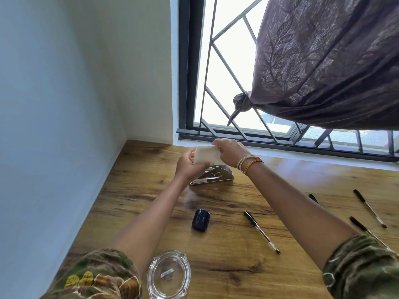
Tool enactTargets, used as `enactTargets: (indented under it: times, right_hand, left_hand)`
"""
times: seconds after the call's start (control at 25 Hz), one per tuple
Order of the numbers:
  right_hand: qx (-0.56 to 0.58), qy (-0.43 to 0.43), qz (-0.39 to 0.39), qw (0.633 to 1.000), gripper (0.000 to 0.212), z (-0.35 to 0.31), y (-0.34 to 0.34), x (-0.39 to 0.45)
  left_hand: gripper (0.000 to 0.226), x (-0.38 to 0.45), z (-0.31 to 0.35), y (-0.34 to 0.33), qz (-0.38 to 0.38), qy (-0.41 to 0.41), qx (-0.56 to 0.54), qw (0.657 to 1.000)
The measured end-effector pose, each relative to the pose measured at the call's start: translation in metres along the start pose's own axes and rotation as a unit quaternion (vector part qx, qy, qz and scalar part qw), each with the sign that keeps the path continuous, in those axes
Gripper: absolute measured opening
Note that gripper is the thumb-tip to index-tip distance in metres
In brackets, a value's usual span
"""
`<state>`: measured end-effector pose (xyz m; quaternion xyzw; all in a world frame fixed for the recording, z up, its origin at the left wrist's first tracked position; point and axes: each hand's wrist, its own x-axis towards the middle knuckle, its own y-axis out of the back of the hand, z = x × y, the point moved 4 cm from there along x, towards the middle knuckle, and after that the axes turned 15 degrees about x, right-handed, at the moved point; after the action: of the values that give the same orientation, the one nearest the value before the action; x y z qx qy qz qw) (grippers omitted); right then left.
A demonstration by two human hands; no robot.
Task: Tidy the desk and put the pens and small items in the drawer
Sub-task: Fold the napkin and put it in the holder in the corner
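Both hands hold a stack of white napkins (206,155) just above a metal napkin holder (212,176) at the back of the wooden desk (237,266). My left hand (189,165) grips the stack's left side, my right hand (230,152) its top right. Several black-capped pens lie on the desk: one (261,231) in the middle, one (369,208) far right, one (367,230) partly behind my right sleeve, and one (313,198) mostly hidden by my right forearm. A dark earbud case (200,220) lies between my arms.
A clear glass ashtray (169,275) sits at the near edge between my sleeves. A wall borders the desk on the left. A barred window (226,83) with a knotted brown curtain (323,61) runs along the back. No drawer is in view.
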<state>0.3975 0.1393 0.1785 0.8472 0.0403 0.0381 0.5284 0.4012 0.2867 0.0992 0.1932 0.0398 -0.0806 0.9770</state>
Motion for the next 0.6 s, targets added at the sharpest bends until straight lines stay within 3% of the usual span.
enactTargets:
  times: [0.24,0.48,0.6]
  right_hand:
    - [0.025,0.004,-0.051,0.998,0.042,0.001,-0.004,-0.002]
    - [0.014,0.024,-0.022,0.999,0.041,0.003,-0.009,-0.005]
    - [0.001,0.037,-0.011,0.999,0.036,0.005,-0.013,-0.007]
  left_hand:
    - [0.025,-0.002,0.000,0.000,0.047,0.014,0.103,0.993]
    - [0.021,-0.002,-0.009,-0.003,0.096,0.015,0.129,0.987]
    - [0.023,-0.002,-0.012,-0.006,0.085,0.007,0.160,0.984]
